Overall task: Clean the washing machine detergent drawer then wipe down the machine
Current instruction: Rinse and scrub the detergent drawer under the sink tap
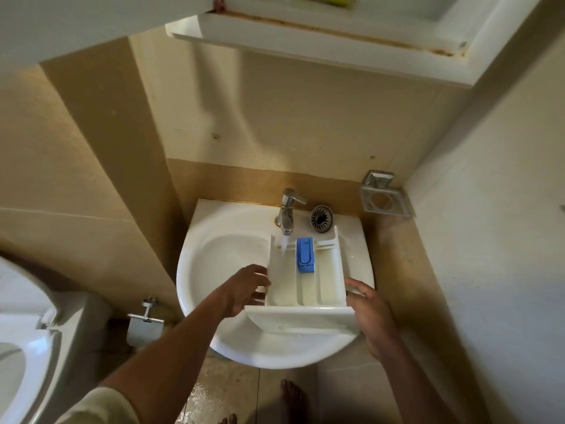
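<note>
The drawer [305, 290] lies over the white sink [220, 255] under the running tap [287, 215]. The left hand [244, 290] and right hand [371, 307] grip its side walls by the front panel. It looks like light, stiff plastic, probably slippery when wet, so hold the walls, not the blue insert [305, 255].

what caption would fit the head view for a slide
Left hand and right hand hold the drawer over the sink as the tap runs water into it
</note>
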A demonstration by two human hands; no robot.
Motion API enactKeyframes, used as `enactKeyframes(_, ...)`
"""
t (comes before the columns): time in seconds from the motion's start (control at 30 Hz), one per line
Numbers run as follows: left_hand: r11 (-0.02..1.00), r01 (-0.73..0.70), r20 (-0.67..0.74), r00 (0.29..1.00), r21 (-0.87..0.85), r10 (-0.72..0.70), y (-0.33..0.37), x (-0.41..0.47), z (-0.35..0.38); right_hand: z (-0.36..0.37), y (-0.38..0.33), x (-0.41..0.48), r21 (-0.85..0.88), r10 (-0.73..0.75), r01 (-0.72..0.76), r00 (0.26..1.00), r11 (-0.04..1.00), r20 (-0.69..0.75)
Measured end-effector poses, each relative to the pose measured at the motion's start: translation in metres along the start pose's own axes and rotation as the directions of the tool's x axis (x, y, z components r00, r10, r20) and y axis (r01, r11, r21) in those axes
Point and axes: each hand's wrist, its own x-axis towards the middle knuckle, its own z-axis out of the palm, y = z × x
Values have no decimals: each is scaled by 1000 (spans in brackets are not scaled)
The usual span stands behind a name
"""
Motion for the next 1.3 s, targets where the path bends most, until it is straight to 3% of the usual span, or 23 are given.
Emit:
enactKeyframes(0.23, 963, -59, -224, 967, 264, 121, 14, 7, 0, 18, -20, 20, -51, 50, -44, 991, 998, 127)
enactKeyframes(0.4, 934, -29, -319, 936, 355, 151, 14, 2, -25, 46, -12, 25, -95, 87, -69, 977, 993, 197)
enactKeyframes(0.53, 937, -41, -337, 927, 348, 165, 15, -5, -27, 54, -12, 24, -28, 59, -56, 992, 998, 115)
enactKeyframes(0.73, 983, -41, -296, 951, 179, 93, 10, -16, -6, 33, -8, 37, -34, 11, -9, 998, 999, 65)
enactKeyframes(1.0, 993, -18, -441, 897, -116, -35, -4, -35, -5, 28, -35, 51, -158, 129, -82, 941, 984, 312)
enactKeyframes(1.13, 956, -82, -504, 860, -283, -75, -14, -51, -15, 49, -53, 55, -187, 16, 71, 903, 980, 429)
enactKeyframes(1.3, 891, -201, -491, 871, -407, -27, -22, -65, -24, 69, -82, 59, -194, -192, 333, 834, 923, 517)
